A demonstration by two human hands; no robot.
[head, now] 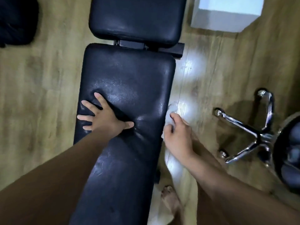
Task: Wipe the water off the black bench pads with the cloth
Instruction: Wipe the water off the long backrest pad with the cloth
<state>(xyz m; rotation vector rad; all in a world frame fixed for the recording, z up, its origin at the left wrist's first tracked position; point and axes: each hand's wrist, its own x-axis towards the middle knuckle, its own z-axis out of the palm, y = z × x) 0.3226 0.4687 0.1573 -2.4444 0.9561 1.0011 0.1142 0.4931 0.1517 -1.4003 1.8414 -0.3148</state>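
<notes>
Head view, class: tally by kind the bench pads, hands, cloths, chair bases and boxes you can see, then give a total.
bench pads: 2 (near pad, far pad)
hands: 2 (left hand, right hand)
cloth: 1
chair base: 1
white box: 1
Total: 7

Dim, soft motion blur; glare on bench pad (129, 95) & floor (190, 69).

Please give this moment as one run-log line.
phase: wipe | left hand: flat on long pad | right hand: grips cloth at pad's right edge | short pad: no hand on it
</notes>
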